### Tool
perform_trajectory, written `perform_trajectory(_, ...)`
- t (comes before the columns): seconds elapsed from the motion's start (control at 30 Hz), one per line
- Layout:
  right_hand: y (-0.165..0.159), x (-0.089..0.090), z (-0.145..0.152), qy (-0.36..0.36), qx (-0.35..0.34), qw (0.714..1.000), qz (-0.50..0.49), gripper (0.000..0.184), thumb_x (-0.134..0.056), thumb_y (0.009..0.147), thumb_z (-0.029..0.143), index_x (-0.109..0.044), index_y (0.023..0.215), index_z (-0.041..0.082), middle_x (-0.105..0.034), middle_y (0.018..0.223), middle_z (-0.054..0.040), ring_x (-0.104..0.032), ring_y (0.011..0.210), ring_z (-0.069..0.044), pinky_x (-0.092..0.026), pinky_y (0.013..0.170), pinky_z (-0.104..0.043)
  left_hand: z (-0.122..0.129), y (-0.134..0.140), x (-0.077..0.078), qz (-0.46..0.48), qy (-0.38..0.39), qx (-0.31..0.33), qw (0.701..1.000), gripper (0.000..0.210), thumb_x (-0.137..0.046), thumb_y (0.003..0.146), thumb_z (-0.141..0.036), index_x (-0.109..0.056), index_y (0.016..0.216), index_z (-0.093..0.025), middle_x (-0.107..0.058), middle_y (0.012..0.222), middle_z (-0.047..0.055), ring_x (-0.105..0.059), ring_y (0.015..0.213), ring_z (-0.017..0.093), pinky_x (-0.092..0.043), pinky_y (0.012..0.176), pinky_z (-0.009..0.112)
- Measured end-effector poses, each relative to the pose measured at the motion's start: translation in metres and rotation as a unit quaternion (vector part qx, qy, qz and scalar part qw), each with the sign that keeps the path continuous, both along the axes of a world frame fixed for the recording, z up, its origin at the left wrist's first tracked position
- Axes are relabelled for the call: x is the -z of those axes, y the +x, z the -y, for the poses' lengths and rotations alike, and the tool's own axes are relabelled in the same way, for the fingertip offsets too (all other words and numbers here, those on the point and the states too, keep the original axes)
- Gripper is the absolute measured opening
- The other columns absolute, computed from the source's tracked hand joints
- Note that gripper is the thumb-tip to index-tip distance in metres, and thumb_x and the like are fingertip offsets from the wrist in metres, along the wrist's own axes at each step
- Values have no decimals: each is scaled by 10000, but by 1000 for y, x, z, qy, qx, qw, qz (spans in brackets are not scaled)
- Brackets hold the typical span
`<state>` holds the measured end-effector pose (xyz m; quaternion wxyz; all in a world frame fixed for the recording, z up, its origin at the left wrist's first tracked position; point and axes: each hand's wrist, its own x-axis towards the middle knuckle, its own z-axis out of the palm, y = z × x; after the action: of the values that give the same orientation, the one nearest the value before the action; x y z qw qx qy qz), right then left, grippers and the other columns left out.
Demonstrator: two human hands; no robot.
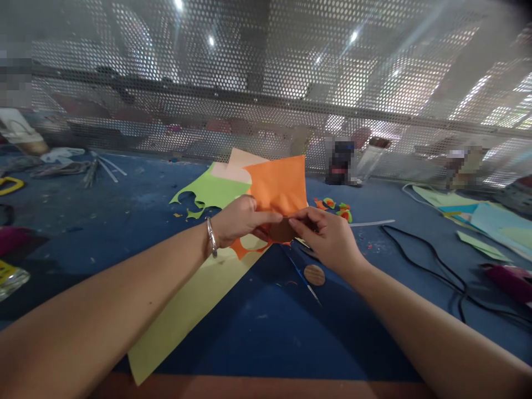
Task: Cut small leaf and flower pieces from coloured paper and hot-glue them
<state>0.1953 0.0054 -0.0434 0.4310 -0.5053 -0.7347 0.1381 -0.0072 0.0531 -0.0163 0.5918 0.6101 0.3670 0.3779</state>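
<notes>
My left hand (243, 219), with a silver bangle at the wrist, grips an orange sheet of paper (278, 180) near its lower edge. My right hand (326, 235) pinches the same sheet from the right, thumb and forefinger together. Between the fingertips a brown rounded patch (282, 230) shows against the orange; I cannot tell whether it is a disc or shadow. The sheet has a cut-out curve at lower left. Below the right hand lie a round wooden disc (314, 275) and a thin blue pen-like tool (305, 280) with a pointed tip.
Under the hands lie green paper with cut-outs (208, 185), pink paper (245, 160) and a pale yellow-green sheet (187, 310). Small orange and green scraps (343, 210), a black cord (432, 255) and blue and green papers (494, 221) are to the right. A perforated metal screen (233, 94) stands behind.
</notes>
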Motion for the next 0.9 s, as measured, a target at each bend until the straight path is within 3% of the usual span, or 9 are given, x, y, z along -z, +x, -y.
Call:
perform_trajectory(0.1,0,0,1,-4,-1,1000,-11,184,-645,926,334,-734,937,174,-736,786,-33,-655,698,-160,-484,644,-276,0,-3,-2,-52,13,41,998,279,-924,596,-276,-747,737,-112,-728,669,89,-715,657,223,-609,631,342)
perform_trajectory(0.3,0,2,-2,-20,-5,999,-28,178,-674,900,353,-696,874,179,-710,766,-26,-633,650,-150,-481,599,-274,1,-2,-4,-87,50,36,994,264,-918,631,-302,-735,667,-115,-704,648,83,-687,599,193,-587,608,316)
perform_trajectory(0.37,2,2,-3,-25,11,999,-33,213,-690,888,392,-682,845,183,-698,736,-22,-613,605,-145,-471,562,-273,2,-2,-5,-81,63,15,995,319,-923,623,-297,-650,551,-149,-609,532,29,-630,532,168,-544,546,291)
perform_trajectory(0.47,4,0,-2,-63,29,997,-42,309,-682,889,488,-675,798,194,-695,672,-29,-624,560,-162,-470,519,-281,2,-4,-7,-91,106,-50,989,569,-931,603,-312,-400,423,-212,-344,405,-64,-439,410,95,-398,427,242)
perform_trajectory(0.6,3,-2,1,-157,0,980,-122,408,-645,894,593,-689,801,198,-725,669,-48,-679,570,-187,-503,495,-281,-1,-6,-5,-129,162,-103,973,701,-900,654,-389,-258,425,-226,-176,456,-80,-242,405,56,-227,413,246)
perform_trajectory(0.8,-2,4,-1,-140,-22,971,-192,377,-721,839,576,-635,788,212,-723,686,-31,-686,596,-184,-553,557,-308,1,-3,-4,-121,152,-104,975,697,-936,587,-364,-272,424,-231,-178,457,-78,-262,425,69,-233,416,253)
perform_trajectory(0.9,-3,6,-3,-137,-16,968,-211,380,-747,817,567,-605,774,217,-700,651,-20,-677,581,-186,-560,559,-319,6,1,-5,-114,131,-106,979,697,-956,534,-338,-275,423,-235,-205,435,-80,-354,431,89,-320,403,243)
